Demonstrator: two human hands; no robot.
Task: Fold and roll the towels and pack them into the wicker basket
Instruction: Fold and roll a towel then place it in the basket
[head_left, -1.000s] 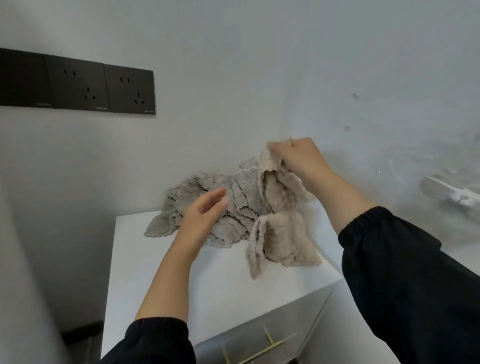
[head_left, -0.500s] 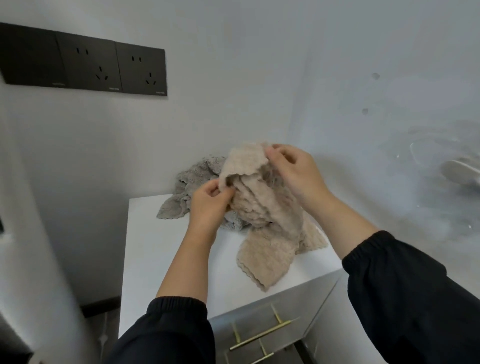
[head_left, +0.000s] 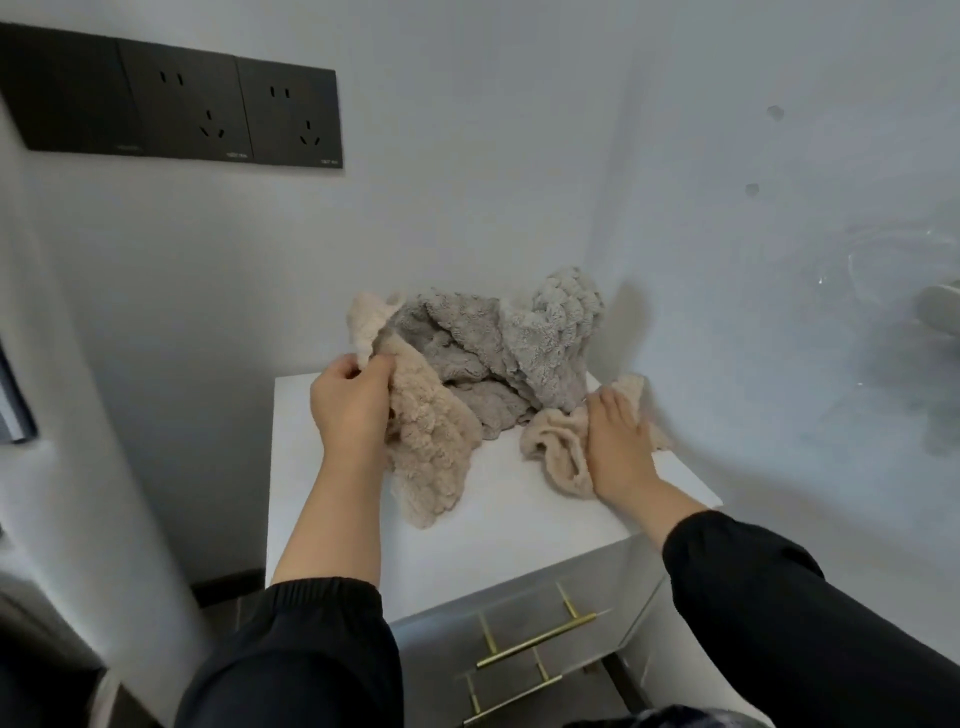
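Nearest you, the white cabinet top lay bare up to its front edge. Your left hand pinched one end of the beige towel. Your right hand lay on the other end, fingers fairly straight, close to the top's right edge. Half a second before, both hands had held it bunched together in the air. Behind, the grey towel filled the wall corner and hid the beige towel's middle.

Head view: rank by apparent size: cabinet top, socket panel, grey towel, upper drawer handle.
1. cabinet top
2. socket panel and grey towel: too close to rank
3. upper drawer handle
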